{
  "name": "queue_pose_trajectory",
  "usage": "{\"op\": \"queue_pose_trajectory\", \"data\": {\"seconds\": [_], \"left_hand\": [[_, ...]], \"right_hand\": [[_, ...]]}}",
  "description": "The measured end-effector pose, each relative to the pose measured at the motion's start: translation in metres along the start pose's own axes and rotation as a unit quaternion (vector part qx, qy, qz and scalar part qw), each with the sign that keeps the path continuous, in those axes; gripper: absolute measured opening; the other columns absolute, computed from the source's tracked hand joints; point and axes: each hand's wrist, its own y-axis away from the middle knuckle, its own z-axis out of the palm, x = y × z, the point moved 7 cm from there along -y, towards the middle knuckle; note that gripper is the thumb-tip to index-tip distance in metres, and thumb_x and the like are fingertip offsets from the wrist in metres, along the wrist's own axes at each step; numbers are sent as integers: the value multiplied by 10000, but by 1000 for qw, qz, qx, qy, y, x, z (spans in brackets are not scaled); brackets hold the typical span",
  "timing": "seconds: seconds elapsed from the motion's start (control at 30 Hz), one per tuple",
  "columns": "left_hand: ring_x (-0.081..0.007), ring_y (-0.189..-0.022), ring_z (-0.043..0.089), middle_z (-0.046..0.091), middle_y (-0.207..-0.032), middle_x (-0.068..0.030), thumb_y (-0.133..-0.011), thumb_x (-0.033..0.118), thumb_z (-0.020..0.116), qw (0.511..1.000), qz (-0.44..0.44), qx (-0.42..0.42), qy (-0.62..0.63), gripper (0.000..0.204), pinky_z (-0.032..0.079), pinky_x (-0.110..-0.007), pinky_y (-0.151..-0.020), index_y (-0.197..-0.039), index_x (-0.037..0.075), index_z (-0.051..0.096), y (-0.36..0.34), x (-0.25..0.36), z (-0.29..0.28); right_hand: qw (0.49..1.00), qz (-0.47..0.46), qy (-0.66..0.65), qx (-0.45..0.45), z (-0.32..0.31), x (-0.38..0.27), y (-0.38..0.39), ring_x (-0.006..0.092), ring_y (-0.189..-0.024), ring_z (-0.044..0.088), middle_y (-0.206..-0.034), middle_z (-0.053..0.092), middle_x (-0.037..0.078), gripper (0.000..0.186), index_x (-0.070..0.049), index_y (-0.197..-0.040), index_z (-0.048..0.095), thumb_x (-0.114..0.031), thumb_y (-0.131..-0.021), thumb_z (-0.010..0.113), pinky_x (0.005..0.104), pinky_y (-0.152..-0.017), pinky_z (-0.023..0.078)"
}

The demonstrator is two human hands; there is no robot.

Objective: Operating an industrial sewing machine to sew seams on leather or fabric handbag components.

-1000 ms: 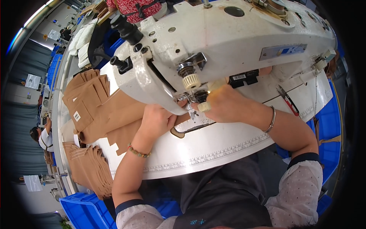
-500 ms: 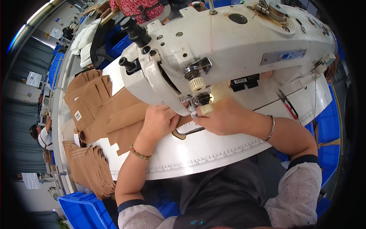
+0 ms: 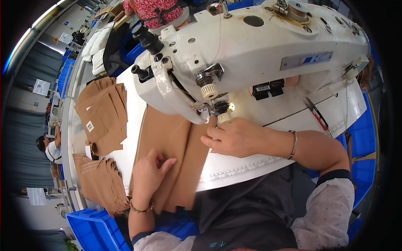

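Observation:
A long brown fabric piece (image 3: 167,129) with a fold running down it lies under the head of the white sewing machine (image 3: 243,50) and hangs over the table's front edge. On its lower left part rests my left hand (image 3: 150,173), thumb held apart from the fingers. Close to the presser foot (image 3: 208,115), my right hand (image 3: 234,137) has its fingers curled at the fabric's right edge, pinching it; the fingertips are partly hidden.
Stacked brown pieces (image 3: 100,113) lie at the left, with another brown pile (image 3: 100,184) nearer me. Red-handled snips (image 3: 316,113) lie right on the white table (image 3: 247,167). Blue bins (image 3: 94,228) stand below. A person in red (image 3: 157,12) is beyond the machine.
The brown fabric has swung round from lying out to the left to running toward me over the front edge. My left hand moved back from the needle; my right hand shifted slightly nearer me.

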Motion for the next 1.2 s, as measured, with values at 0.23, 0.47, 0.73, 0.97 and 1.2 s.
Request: {"op": "queue_pose_trajectory", "data": {"seconds": [0.23,0.47,0.73,0.97,1.2], "left_hand": [[-193,-1001,656,689,-1117,-111,-917,266,773,882,253,-56,395,331,501,-291,-797,-1099,-2,704,3,64,-8],[-303,-1085,636,682,-1254,-111,-842,5,724,926,316,122,168,330,489,-379,-946,-1168,60,721,-31,83,20],[-278,-1051,662,699,-1219,-96,-807,19,762,905,392,103,128,330,513,-386,-915,-1133,58,729,-51,85,22],[-282,-995,682,704,-1161,-114,-789,52,808,907,351,142,184,347,543,-379,-858,-1127,68,732,-58,83,18],[-230,-966,627,672,-1179,-42,-780,85,784,901,375,189,110,333,532,-359,-796,-1111,102,748,-43,89,19]], "right_hand": [[998,-31,46,27,0,-4,-2,166,-879,547,-869,555,10,297,-80,-878,662,-370,-850,717,300,-668,450],[992,-42,79,91,3,-8,3,169,-820,558,-847,579,16,152,-84,-843,650,-231,-812,634,311,-672,458],[984,-61,92,140,-16,-14,2,159,-773,572,-776,551,15,142,-62,-832,644,-172,-745,626,271,-600,464],[994,-84,26,58,-2,-18,10,207,-875,639,-978,659,93,289,10,-949,664,-148,-707,652,285,-668,547],[989,-102,31,107,-7,-16,5,189,-790,578,-768,574,35,152,-31,-802,624,-163,-726,629,311,-644,499]]}}
